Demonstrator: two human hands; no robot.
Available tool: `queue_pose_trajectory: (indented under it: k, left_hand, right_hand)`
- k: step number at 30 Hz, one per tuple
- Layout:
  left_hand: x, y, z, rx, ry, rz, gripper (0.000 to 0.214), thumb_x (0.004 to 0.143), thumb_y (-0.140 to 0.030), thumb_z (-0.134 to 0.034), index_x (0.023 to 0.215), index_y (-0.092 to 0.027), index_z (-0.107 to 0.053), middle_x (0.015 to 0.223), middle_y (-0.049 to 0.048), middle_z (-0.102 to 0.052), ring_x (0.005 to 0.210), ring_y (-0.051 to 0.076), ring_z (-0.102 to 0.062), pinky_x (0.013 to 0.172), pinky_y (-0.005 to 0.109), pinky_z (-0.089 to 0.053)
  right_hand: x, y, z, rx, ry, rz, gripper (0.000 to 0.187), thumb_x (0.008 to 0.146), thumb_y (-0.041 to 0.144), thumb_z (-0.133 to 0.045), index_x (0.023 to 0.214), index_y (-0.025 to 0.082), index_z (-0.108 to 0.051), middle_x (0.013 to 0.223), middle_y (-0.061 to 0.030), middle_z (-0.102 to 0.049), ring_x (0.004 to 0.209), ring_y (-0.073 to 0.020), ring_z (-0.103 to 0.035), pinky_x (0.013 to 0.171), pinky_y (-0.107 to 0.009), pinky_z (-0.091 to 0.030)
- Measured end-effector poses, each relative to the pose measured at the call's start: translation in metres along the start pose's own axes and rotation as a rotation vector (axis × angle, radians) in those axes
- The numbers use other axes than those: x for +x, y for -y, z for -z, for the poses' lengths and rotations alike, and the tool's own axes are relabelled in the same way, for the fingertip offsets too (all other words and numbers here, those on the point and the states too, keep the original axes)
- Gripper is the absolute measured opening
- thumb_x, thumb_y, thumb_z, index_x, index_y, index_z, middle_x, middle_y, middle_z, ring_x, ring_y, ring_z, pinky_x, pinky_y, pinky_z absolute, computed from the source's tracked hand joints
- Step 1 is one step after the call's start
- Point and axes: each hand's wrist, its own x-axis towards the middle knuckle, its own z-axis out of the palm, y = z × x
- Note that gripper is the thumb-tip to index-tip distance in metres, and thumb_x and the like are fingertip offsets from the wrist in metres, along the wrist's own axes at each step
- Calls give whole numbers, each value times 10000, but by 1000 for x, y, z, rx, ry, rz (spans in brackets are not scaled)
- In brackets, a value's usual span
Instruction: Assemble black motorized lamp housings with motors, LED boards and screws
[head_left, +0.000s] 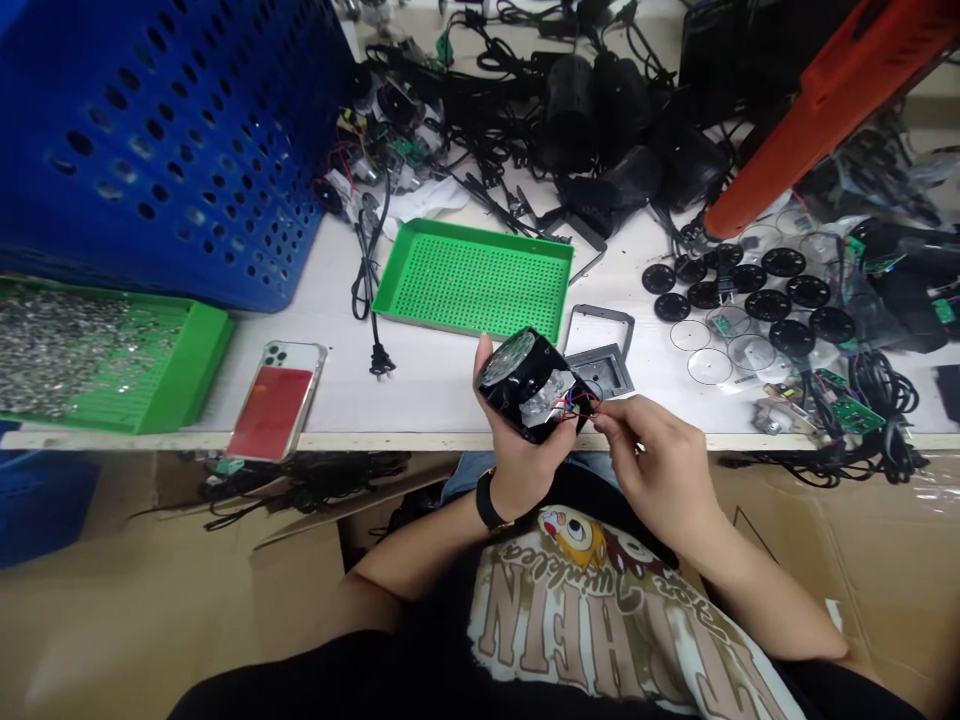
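Left hand (525, 455) wrapped round black cylindrical unit (525, 385) at bench edge, 6 o'clock of green tray (480, 280); right hand (660, 465) pinches thin wires (581, 402) at unit's 3 o'clock. Risk: hard tug could snap wires, loose hold drop unit

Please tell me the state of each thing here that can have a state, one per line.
Black round plastic housing: held tilted in the left hand.
Red and blue wires: sticking out of the housing, pinched by the right hand.
Left green plastic tray: filled with small silvery parts.
Middle green perforated tray: flat, open side up.
Phone in clear case: face down at the table edge.
Black power plug: unplugged, lying on the table.
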Motion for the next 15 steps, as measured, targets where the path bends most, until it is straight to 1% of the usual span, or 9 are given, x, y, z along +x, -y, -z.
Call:
queue_pose_trajectory:
  k: [3,5,7,10,13,15]
  left_hand:
    - [1,-1,-1,24,-40,36,1333,647,-271,-973,1640,-482,-109,1547,60,-509,1404,353,-545,1137,469,-483]
    - [1,-1,-1,48,-70,42,1334,638,-272,-976,1641,-475,-120,1555,69,-505,1410,361,-538,1116,464,-501]
    - [1,-1,0,48,-73,26,1300,661,-272,-962,1638,-469,-128,1543,71,-517,1359,342,-580,1110,456,-505]
    - [3,3,1,20,-43,4,1214,706,-256,-934,1621,-466,-164,1488,53,-556,1231,269,-653,1109,424,-504]
    - [5,10,3,12,-33,-14,1139,728,-264,-919,1603,-456,-216,1403,34,-602,1121,207,-682,1061,371,-527]
    - [6,16,5,32,-42,-64,1151,731,-308,-919,1610,-451,-191,1395,46,-600,1084,201,-690,1033,369,-542]
  right_hand:
    - [2,0,-1,223,1,-201,152,1005,240,-584,959,185,-717,776,-31,-743,650,-152,-679,630,-294,-528]
    - [1,0,-5,283,-4,-262,169,1007,270,-584,976,183,-726,758,-28,-731,621,-146,-658,626,-300,-523]
    - [0,-2,-11,296,-30,-229,162,1004,251,-582,981,178,-724,780,-38,-732,670,-152,-673,637,-297,-522]
    - [-1,-7,-19,285,-70,-100,138,994,189,-580,965,177,-715,828,-49,-736,752,-153,-692,654,-280,-526]
    - [0,-11,-24,264,-87,-27,129,993,157,-579,963,189,-701,830,-39,-726,746,-145,-683,645,-270,-525]
    - [0,-12,-26,241,-101,-5,121,991,141,-581,960,194,-684,827,-34,-720,743,-142,-682,643,-267,-530]
